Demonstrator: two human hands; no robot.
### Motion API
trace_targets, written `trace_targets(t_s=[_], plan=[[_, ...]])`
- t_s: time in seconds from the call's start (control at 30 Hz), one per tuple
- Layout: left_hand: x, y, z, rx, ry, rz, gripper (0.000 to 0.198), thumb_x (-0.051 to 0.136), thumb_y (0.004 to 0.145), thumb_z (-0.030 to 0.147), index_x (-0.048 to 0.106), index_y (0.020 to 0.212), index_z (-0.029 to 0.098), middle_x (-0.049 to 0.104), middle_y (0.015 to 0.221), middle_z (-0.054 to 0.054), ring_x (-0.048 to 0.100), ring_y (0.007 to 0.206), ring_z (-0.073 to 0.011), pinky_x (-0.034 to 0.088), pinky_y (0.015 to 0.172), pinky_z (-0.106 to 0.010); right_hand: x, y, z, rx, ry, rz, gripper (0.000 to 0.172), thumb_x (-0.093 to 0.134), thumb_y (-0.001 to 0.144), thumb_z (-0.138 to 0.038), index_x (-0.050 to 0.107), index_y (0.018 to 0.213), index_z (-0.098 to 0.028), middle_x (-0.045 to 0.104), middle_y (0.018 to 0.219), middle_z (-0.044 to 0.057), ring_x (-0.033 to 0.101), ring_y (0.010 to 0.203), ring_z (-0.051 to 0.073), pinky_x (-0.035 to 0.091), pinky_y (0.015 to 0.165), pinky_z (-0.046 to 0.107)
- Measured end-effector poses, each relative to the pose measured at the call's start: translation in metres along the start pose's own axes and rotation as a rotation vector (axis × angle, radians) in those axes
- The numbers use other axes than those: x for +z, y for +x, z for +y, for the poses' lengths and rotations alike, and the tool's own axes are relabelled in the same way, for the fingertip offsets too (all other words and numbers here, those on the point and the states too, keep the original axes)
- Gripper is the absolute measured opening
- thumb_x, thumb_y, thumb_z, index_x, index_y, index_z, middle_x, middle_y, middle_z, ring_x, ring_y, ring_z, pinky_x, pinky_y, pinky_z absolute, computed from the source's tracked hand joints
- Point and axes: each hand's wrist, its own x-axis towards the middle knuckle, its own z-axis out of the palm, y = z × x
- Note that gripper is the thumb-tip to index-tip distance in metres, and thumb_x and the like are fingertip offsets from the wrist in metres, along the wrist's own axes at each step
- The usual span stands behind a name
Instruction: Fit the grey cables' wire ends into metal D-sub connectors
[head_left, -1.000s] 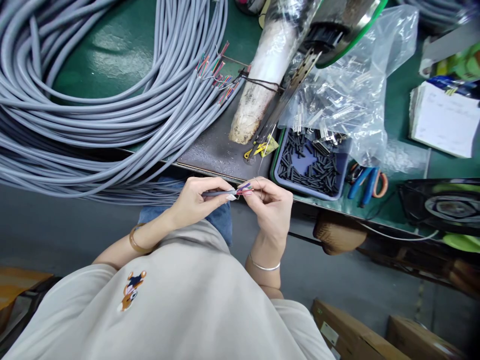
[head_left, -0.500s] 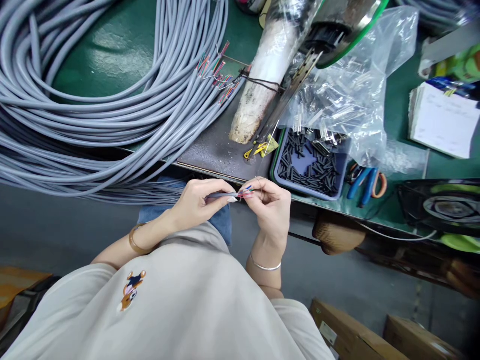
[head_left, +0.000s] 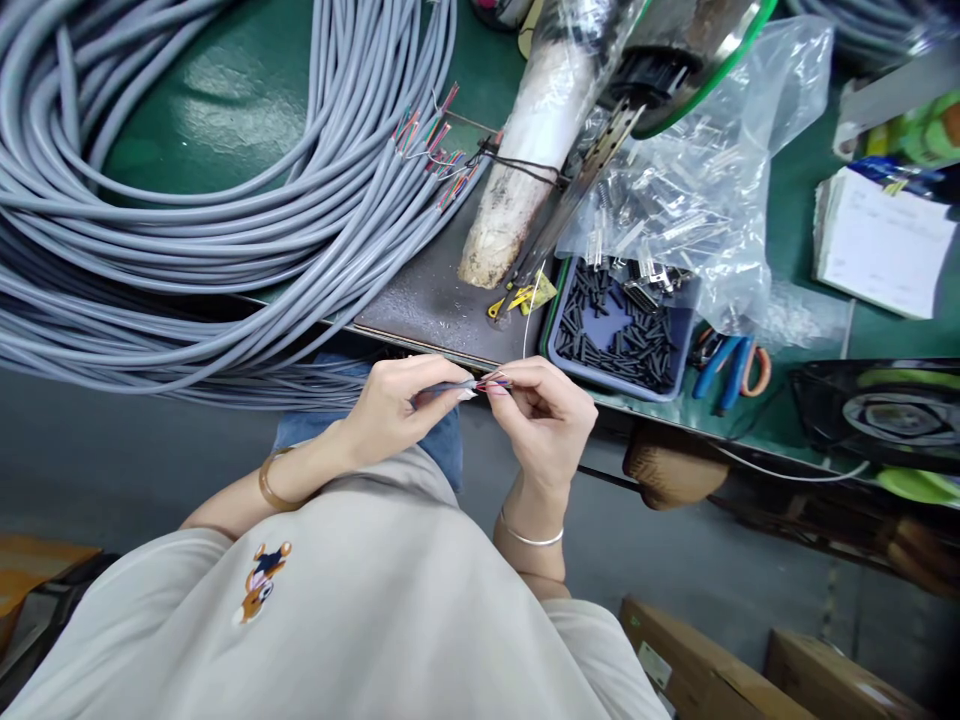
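My left hand (head_left: 397, 405) pinches the end of a grey cable (head_left: 442, 387) just in front of the bench edge. Its stripped end fans into thin coloured wires (head_left: 493, 382). The fingers of my right hand (head_left: 544, 415) are closed on those coloured wires, right beside the left fingertips. A fine pale strand (head_left: 526, 325) rises from the right fingers toward the bench. Both hands hover over my lap, below the tray of black tubes.
A big coil of grey cables (head_left: 172, 190) fills the left of the green bench (head_left: 225, 110). A blue tray (head_left: 679, 385) holds several short black tubes beside a clear plastic bag (head_left: 697, 180), blue-handled pliers (head_left: 724, 365), a paper pad (head_left: 885, 245) and a wrapped roll (head_left: 525, 150).
My right hand has closed more tightly over the coloured wires and shifted slightly right. The left hand holds the cable in the same place.
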Motion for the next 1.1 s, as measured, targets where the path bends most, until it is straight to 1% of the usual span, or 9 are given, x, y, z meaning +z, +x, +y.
trace_targets(t_s=[0.23,0.4,0.47,0.53,0.63,0.8,0.87,1.0,1.1], plan=[[0.001,-0.003,-0.002,0.003,0.073,-0.073,0.004,0.068,0.093,0.011,0.072,0.095,0.012,0.077,0.083,-0.003,0.059,0.059,-0.0063,0.038,0.052,-0.018,-0.003,0.002,-0.004,0.067,0.0,-0.049,0.008,0.072,0.088,-0.022,0.074,0.08,-0.021,0.069,0.077,0.0,0.03,0.046,0.004,0.021,0.044,0.025],[0.007,-0.003,0.0,0.017,0.016,-0.017,0.004,0.071,0.092,0.014,0.069,0.096,0.012,0.078,0.085,-0.003,0.063,0.065,-0.0065,0.042,0.054,-0.015,0.002,0.001,0.002,0.275,0.193,-0.068,0.013,0.073,0.083,-0.03,0.071,0.076,-0.02,0.061,0.069,-0.002,0.035,0.049,0.006,0.024,0.044,0.024],[0.01,-0.003,0.002,-0.003,-0.024,0.017,0.002,0.067,0.093,0.013,0.069,0.092,0.013,0.075,0.081,-0.001,0.061,0.065,-0.0063,0.042,0.055,-0.014,0.004,0.0,0.003,0.293,0.218,-0.051,0.013,0.074,0.082,-0.032,0.071,0.076,-0.02,0.06,0.068,-0.002,0.036,0.05,0.007,0.023,0.044,0.024],[0.012,-0.002,0.004,-0.028,-0.048,0.055,0.004,0.065,0.093,0.013,0.068,0.09,0.014,0.072,0.077,0.001,0.056,0.06,-0.0054,0.04,0.053,-0.014,0.007,-0.002,0.001,0.263,0.191,-0.029,0.013,0.073,0.084,-0.032,0.071,0.077,-0.02,0.062,0.072,-0.001,0.034,0.05,0.006,0.022,0.044,0.024],[0.014,0.0,0.008,-0.113,-0.085,0.079,0.006,0.063,0.091,0.015,0.065,0.086,0.015,0.062,0.068,0.004,0.044,0.053,-0.0042,0.036,0.05,-0.016,0.009,-0.004,-0.002,0.182,0.104,-0.007,0.013,0.073,0.087,-0.031,0.071,0.079,-0.021,0.065,0.077,-0.001,0.032,0.048,0.005,0.02,0.045,0.026],[0.012,0.005,0.012,-0.402,-0.298,0.048,0.01,0.06,0.085,0.021,0.059,0.077,0.016,0.054,0.064,0.004,0.046,0.056,-0.006,0.039,0.052,-0.016,0.01,-0.005,-0.002,0.078,-0.005,0.014,0.019,0.069,0.092,-0.034,0.069,0.079,-0.02,0.065,0.076,-0.001,0.035,0.05,0.007,0.025,0.047,0.026],[0.011,0.007,0.012,-0.454,-0.37,0.055,0.01,0.063,0.083,0.023,0.06,0.075,0.016,0.055,0.063,0.003,0.048,0.057,-0.0067,0.042,0.054,-0.017,0.009,-0.004,-0.001,0.104,0.011,-0.005,0.024,0.068,0.094,-0.036,0.067,0.076,-0.02,0.062,0.071,-0.002,0.038,0.052,0.007,0.028,0.048,0.026],[0.01,0.008,0.008,-0.482,-0.474,0.038,0.01,0.066,0.081,0.024,0.063,0.076,0.016,0.064,0.068,0.0,0.057,0.061,-0.0088,0.048,0.061,-0.02,0.009,-0.003,0.001,0.232,0.114,-0.069,0.033,0.065,0.097,-0.043,0.064,0.072,-0.02,0.058,0.061,-0.004,0.046,0.052,0.008,0.035,0.051,0.024],[0.01,0.008,0.007,-0.482,-0.512,0.05,0.01,0.068,0.08,0.025,0.063,0.076,0.016,0.065,0.068,0.0,0.057,0.061,-0.0085,0.048,0.06,-0.02,0.011,-0.002,0.001,0.263,0.143,-0.042,0.037,0.065,0.096,-0.049,0.065,0.074,-0.02,0.061,0.061,-0.003,0.053,0.054,0.01,0.041,0.053,0.023]])
